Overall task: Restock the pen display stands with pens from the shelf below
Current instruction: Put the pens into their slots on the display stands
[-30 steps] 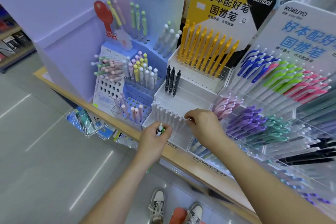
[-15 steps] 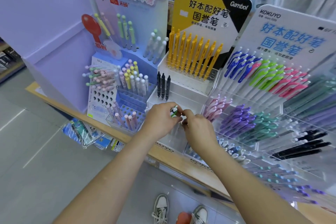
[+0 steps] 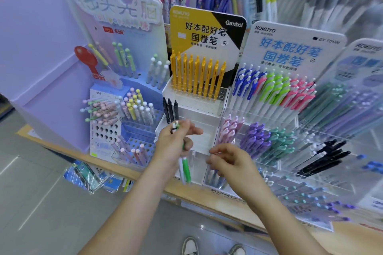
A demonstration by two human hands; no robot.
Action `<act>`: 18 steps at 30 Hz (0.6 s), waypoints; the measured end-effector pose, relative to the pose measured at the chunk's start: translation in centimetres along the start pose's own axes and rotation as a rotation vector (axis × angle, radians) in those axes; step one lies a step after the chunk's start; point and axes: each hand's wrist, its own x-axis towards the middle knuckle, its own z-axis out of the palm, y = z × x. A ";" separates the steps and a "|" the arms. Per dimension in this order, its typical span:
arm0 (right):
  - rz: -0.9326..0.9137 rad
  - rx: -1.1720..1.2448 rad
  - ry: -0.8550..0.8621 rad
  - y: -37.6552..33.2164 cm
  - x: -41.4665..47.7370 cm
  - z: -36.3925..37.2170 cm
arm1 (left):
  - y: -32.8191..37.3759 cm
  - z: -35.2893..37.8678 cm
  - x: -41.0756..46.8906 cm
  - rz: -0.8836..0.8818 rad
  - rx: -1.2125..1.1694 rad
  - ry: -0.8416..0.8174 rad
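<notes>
My left hand (image 3: 173, 147) grips a small bundle of green-and-white pens (image 3: 185, 168), their tips hanging below my palm and their caps poking out above my thumb. It hovers before the white tiered Kokuyo stand (image 3: 199, 114), which carries a row of yellow pens (image 3: 196, 76) on top and three black pens (image 3: 170, 109) one tier down. My right hand (image 3: 227, 161) hangs just to the right, fingers loosely curled, holding nothing I can see. A second stand (image 3: 275, 93) to the right holds blue, green and pink pens.
A blue and lilac stand (image 3: 128, 118) with pastel pens sits at the left on the wooden counter edge (image 3: 116, 166). Plastic-wrapped packs (image 3: 91, 178) hang below that edge. Clear tiers of purple, teal and black pens (image 3: 300, 151) fill the right. My shoes (image 3: 190, 246) show on the grey floor.
My hands, which met at the stand's front tier, have drawn apart. The left hand has lifted, and the green pens now hang below it. The camera has tilted up.
</notes>
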 end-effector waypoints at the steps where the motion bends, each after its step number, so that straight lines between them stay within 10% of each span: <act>1: 0.077 0.100 -0.100 -0.5 -0.5 -0.1 | 0.8 0.9 -0.9 -0.092 -0.268 -0.026; 5: 0.077 0.225 -0.284 -1.4 -2.2 -0.2 | 2.2 3.7 -2.9 -0.141 -0.495 -0.119; 12: -0.063 0.352 -0.067 -1.9 -4.3 -3.3 | 4.5 6.2 -3.7 0.121 0.024 -0.280; 18: -0.125 0.426 0.083 -1.8 -6.6 -6.7 | 5.7 9.2 -4.3 0.188 -0.063 -0.327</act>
